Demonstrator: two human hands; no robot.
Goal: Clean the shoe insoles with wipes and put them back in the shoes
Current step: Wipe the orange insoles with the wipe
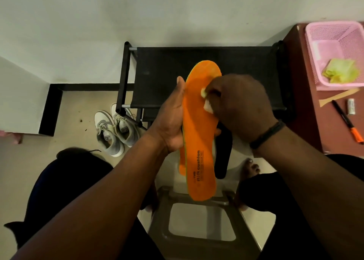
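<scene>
An orange insole [199, 137] printed "AIR cushion" is held upright in front of me, toe end up. My left hand [173, 119] grips its left edge around the middle. My right hand [240, 106] holds a small white wipe [207, 107] pressed against the insole's upper part. A dark insole-shaped piece [223, 151] shows behind the orange one; I cannot tell what holds it. A pair of grey and white sneakers [113, 130] stands on the floor to the left.
A black shoe rack [246, 66] stands against the wall ahead. A brown table [323, 125] at right carries a pink basket [315, 48] with yellow-green wipes [340, 72], a shoehorn, a marker and a small tube. A grey stool [159, 228] sits between my knees.
</scene>
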